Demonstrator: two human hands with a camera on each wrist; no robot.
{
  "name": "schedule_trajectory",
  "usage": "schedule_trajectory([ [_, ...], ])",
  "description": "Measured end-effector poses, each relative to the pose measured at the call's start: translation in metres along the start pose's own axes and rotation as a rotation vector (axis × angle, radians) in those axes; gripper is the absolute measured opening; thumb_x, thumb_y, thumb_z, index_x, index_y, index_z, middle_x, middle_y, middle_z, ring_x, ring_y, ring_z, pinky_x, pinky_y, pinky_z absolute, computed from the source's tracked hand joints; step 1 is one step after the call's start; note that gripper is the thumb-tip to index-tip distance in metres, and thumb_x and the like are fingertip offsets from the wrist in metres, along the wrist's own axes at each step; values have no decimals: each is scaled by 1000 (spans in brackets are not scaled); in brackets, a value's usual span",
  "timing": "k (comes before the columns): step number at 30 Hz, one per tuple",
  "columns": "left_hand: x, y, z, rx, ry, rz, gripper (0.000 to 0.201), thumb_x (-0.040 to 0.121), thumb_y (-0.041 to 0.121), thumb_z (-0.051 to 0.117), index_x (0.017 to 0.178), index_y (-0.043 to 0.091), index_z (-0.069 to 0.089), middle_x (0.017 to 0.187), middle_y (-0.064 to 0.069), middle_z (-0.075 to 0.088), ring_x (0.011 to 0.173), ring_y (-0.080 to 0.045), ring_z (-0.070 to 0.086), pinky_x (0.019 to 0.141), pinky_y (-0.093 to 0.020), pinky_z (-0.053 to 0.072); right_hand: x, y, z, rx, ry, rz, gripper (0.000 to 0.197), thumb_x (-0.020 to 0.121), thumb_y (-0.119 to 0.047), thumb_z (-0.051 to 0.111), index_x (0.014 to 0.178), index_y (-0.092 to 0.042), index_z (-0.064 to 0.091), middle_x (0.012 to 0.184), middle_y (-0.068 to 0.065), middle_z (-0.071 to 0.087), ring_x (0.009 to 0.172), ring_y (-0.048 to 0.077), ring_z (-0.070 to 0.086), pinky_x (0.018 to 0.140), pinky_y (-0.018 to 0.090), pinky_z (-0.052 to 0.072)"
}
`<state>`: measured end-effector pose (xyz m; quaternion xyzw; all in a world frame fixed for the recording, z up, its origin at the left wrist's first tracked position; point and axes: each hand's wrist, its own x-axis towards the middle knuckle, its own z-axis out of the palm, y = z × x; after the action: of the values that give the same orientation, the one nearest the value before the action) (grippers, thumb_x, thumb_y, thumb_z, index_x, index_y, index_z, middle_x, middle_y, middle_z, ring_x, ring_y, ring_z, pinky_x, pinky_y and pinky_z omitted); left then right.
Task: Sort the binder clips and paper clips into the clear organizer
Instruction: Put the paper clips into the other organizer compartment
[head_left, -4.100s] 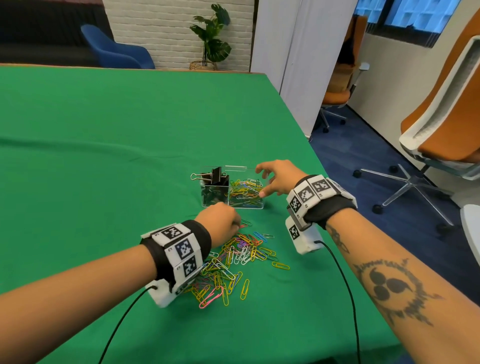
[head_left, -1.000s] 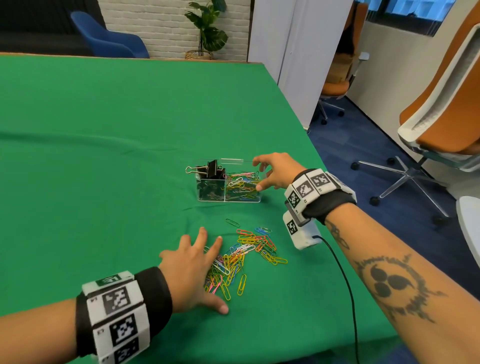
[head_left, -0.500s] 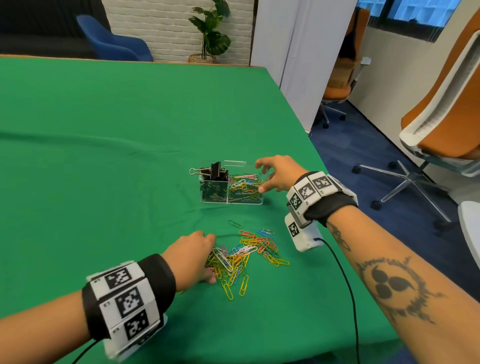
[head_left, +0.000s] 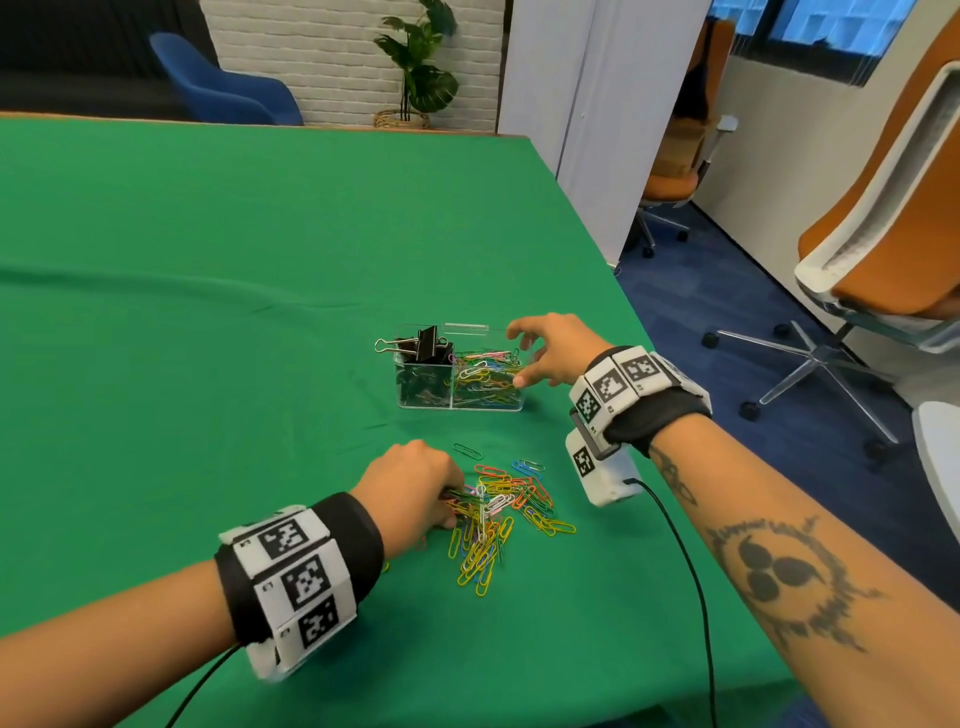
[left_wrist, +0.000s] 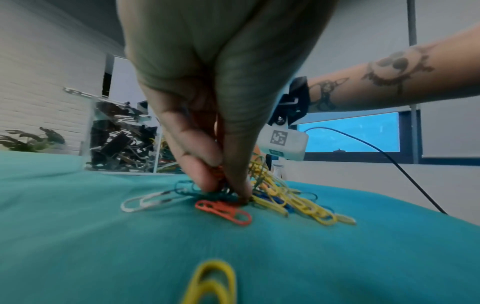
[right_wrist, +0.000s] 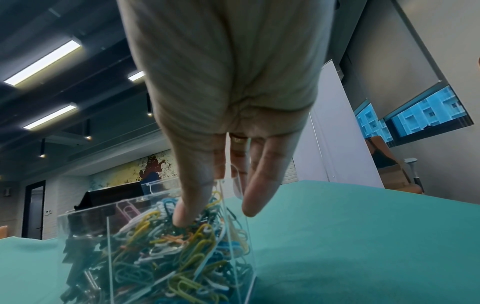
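Head view: at a green table (head_left: 208, 312), a person's left hand (head_left: 410, 486) pinches a cluster of coloured paper clips (head_left: 498, 514) from the loose heap lying just in front of the clear organizer (head_left: 460, 374), fingers and thumb drawn together on the wire so several can probably be lifted at once. Right hand (head_left: 550, 351) rests against the organizer's right end, fingers straight and spread, thumb tip on the near wall, apparently steadying the light box for the drop. Black binder clips (head_left: 423, 343) fill the organizer's left compartment and stand above its rim; paper clips already crowd the right one. A single green clip (head_left: 466, 450) lies between heap and organizer. Nothing blocks the short path to the organizer, though tangled clips may trail or fall. Beyond the organizer stand a blue chair (head_left: 223, 88), a potted plant (head_left: 421, 67) and orange office chairs (head_left: 883, 208).
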<state>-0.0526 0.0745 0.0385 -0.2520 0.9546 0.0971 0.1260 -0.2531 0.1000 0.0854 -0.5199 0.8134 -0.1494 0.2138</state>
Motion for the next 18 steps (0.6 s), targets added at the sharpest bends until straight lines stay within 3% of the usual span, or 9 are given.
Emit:
schedule_trajectory([
  [5, 4, -4, -37, -167, 163, 47, 25, 75, 33, 73, 96, 18, 73, 88, -6, 72, 86, -24, 63, 73, -27, 45, 1, 2, 0, -1, -1, -6, 64, 74, -11, 74, 132, -11, 46, 128, 13, 54, 117, 28, 54, 100, 41, 46],
  [9, 35, -3, -82, -278, 356, -3, 24, 73, 29, 75, 92, 14, 74, 68, -4, 59, 69, -20, 51, 63, -24, 36, 2, 3, 1, 10, 15, -12, 65, 73, -9, 75, 132, -11, 47, 127, 13, 55, 112, 27, 55, 97, 40, 47],
  [12, 66, -2, -105, -292, 415, -65, 29, 73, 28, 76, 98, 14, 73, 76, -5, 65, 75, -20, 55, 71, -24, 40, 3, 3, 0, 9, 30, -13, 65, 73, -9, 76, 132, -9, 48, 126, 14, 55, 101, 23, 55, 94, 40, 48],
  [15, 92, -2, -109, -242, 382, -107, 33, 73, 26, 77, 102, 11, 71, 95, -12, 72, 88, -27, 65, 79, -30, 48, 3, 4, 0, 4, 25, -11, 68, 73, -11, 76, 134, -9, 45, 127, 14, 55, 113, 28, 55, 95, 41, 48],
  [18, 106, -2, -101, -231, 348, -123, 34, 71, 25, 79, 101, 10, 71, 95, -13, 72, 89, -28, 67, 80, -31, 50, 3, 4, 1, -19, 28, -17, 69, 73, -13, 77, 134, -7, 45, 128, 14, 55, 113, 29, 56, 93, 41, 49],
])
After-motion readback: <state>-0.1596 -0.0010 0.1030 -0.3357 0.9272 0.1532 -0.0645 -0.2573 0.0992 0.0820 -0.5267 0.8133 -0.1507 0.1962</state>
